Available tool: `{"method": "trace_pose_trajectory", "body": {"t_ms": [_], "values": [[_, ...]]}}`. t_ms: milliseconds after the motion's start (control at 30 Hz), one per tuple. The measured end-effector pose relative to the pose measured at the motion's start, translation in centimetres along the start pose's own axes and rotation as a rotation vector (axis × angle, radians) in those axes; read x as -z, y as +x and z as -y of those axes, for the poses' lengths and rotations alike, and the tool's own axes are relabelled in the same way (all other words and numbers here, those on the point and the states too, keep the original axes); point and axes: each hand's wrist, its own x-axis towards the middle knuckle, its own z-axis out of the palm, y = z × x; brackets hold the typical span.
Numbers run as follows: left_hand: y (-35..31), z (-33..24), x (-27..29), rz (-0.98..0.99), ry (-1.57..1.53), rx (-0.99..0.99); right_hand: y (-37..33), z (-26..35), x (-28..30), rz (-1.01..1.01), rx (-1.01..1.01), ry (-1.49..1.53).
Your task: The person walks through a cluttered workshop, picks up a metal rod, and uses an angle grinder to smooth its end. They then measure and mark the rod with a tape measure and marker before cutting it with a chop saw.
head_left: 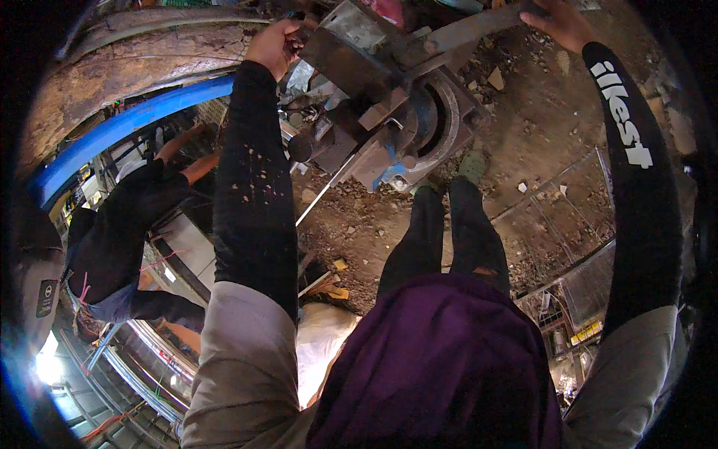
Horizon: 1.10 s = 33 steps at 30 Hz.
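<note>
A heavy, worn metal machine (359, 56) with a block-like body and a curved slotted base plate (446, 120) stands on the ground in front of me. My left hand (274, 49) is at the left side of its block, fingers curled in; what they hold is hidden. From the block a broad flat metal lever (467, 34) runs to the right. At its far end my right hand (561, 24) closes round it, partly cut off by the picture's upper rim. A thin pale rod (326, 190) slants from under the machine's middle toward my left forearm.
Dirt ground (538, 135) with scattered chips and stones lies around my feet (473, 166). At left another person (123, 217) in dark clothes reaches forward, beside a blue curved beam (134, 123). A wire mesh panel (576, 202) lies at right.
</note>
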Motion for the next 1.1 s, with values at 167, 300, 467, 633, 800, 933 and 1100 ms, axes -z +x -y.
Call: {"method": "trace_pose_trajectory", "body": {"t_ms": [167,300,467,633,800,933,1100], "values": [[-1.7,-0.4,-1.4,-0.055,0.100,0.010,0.2,0.5,0.2,0.030,-0.012,-0.053],[-1.5,-0.3,-0.5,0.006,0.129,-0.060,1.2,-0.6,-0.1,0.035,-0.008,0.076],[-1.1,0.5,0.6,0.414,-0.198,-0.163,0.8,-0.7,-0.3,-0.034,0.114,0.004],[-1.6,0.3,0.3,0.300,-0.258,-0.124,-1.3,1.1,1.0,0.049,0.066,0.054],[-0.8,0.1,-1.0,-0.071,0.032,0.091,-0.5,0.8,-0.1,-0.020,0.023,0.063],[-0.1,0.0,-0.8,0.018,-0.229,0.097,-1.4,1.6,0.4,-0.022,0.008,0.107],[1.2,0.9,0.2,0.091,-0.057,0.074,-0.4,0.7,0.5,0.078,-0.066,0.163]]}}
